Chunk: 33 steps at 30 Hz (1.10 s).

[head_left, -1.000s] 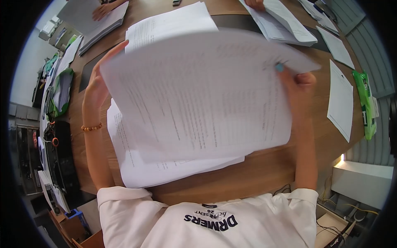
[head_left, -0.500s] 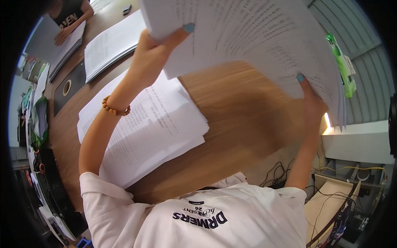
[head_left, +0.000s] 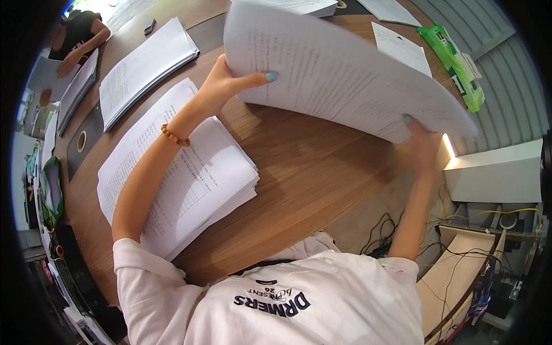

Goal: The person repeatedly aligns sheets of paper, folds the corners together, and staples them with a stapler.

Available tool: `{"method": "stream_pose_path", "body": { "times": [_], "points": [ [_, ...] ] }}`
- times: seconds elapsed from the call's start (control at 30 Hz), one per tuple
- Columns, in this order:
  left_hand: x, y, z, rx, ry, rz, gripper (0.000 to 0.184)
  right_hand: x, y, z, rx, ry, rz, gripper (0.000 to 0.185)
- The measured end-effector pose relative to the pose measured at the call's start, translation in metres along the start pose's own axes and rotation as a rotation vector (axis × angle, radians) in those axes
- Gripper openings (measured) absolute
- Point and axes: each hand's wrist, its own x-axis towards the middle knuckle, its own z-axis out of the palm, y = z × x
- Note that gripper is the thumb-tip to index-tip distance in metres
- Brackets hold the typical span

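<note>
Between my two hands a thick stack of printed paper (head_left: pixel 328 72) is held up on its edge, with its sheets slightly bowed. My left hand (head_left: pixel 225 86) grips its left end, thumb across the front sheet and fingers hidden behind. The lower right end is in my right hand (head_left: pixel 422 144), which is a little blurred, its thumb on the printed face. Under my left forearm lies another pile of printed sheets (head_left: pixel 224 167), its edges uneven.
A further paper stack (head_left: pixel 146 69) lies beyond on the wooden table (head_left: pixel 299 167). A green plastic packet (head_left: pixel 454 69) and a loose sheet (head_left: pixel 402 46) are at the far right. Another person (head_left: pixel 80 37) handles papers at upper left. Cables (head_left: pixel 385 230) hang beside the table.
The held stack has come down toward the table, and its fanned sheets have drawn closer together. Both hands still grip it. The view has shifted, showing more of the table's far side.
</note>
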Motion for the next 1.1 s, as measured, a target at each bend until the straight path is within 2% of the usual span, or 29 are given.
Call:
{"method": "stream_pose_path", "body": {
  "times": [0.07, 0.13, 0.17, 0.23, 0.27, 0.3, 0.37, 0.47, 0.53, 0.57, 0.63, 0.67, 0.77, 0.83, 0.93, 1.0, 1.07, 1.1],
  "points": [
    [0.0, 0.0, 0.005, 0.22, 0.051, 0.039, 0.025, 0.001, -0.007, 0.008, -0.104, 0.077, -0.035, 0.042],
    [-0.001, 0.0, 0.005, 0.207, 0.087, 0.063, 0.023, 0.006, -0.008, 0.009, 0.098, 0.053, -0.109, 0.044],
    [-0.002, -0.001, 0.005, 0.188, 0.123, 0.079, 0.021, 0.007, -0.009, 0.012, 0.095, 0.057, -0.11, 0.044],
    [-0.004, -0.005, 0.009, 0.24, 0.103, 0.099, 0.02, 0.005, -0.018, 0.022, -0.182, 0.055, 0.133, 0.056],
    [-0.002, -0.005, 0.01, 0.298, 0.087, 0.135, 0.02, 0.005, -0.013, 0.02, -0.183, 0.058, 0.129, 0.056],
    [0.001, -0.004, 0.01, 0.298, 0.086, 0.149, 0.02, 0.008, -0.007, 0.02, -0.08, 0.035, 0.001, 0.055],
    [-0.001, -0.005, 0.013, 0.309, 0.104, 0.202, 0.021, 0.011, 0.002, 0.019, 0.021, 0.011, -0.117, 0.054],
    [0.004, -0.006, 0.013, 0.229, 0.185, 0.111, 0.021, 0.014, -0.007, 0.025, -0.247, 0.103, -0.084, 0.053],
    [0.009, 0.009, 0.009, 0.224, 0.148, 0.09, 0.021, 0.017, -0.016, 0.024, -0.016, 0.157, -0.185, 0.04],
    [0.006, 0.012, 0.007, 0.215, 0.112, 0.041, 0.022, 0.019, -0.013, 0.023, -0.015, 0.155, -0.179, 0.04],
    [0.008, 0.002, 0.003, 0.228, 0.111, -0.042, 0.022, 0.021, -0.006, 0.02, -0.225, 0.11, 0.057, 0.034],
    [0.01, -0.003, 0.001, 0.239, 0.112, -0.109, 0.022, 0.02, -0.001, 0.022, -0.223, 0.114, 0.052, 0.034],
    [0.011, -0.007, -0.002, 0.247, 0.08, -0.017, 0.022, 0.024, 0.012, 0.027, -0.042, 0.112, -0.093, 0.032],
    [0.014, -0.011, 0.001, 0.275, 0.103, -0.004, 0.022, 0.023, 0.016, 0.025, 0.097, 0.054, 0.008, 0.03],
    [0.013, -0.02, 0.001, 0.271, 0.14, 0.029, 0.023, 0.024, 0.026, 0.031, -0.068, 0.048, 0.074, 0.031],
    [0.017, -0.014, -0.005, 0.24, 0.149, 0.073, 0.023, 0.028, 0.02, 0.033, 0.003, 0.025, -0.006, 0.031],
    [0.011, 0.009, -0.016, 0.413, 0.093, -0.004, 0.025, 0.028, 0.003, 0.037, 0.074, -0.002, -0.072, 0.031],
    [0.005, 0.02, -0.027, 0.417, 0.102, -0.055, 0.025, 0.029, -0.011, 0.04, 0.086, -0.056, 0.021, 0.031]
  ]
}}
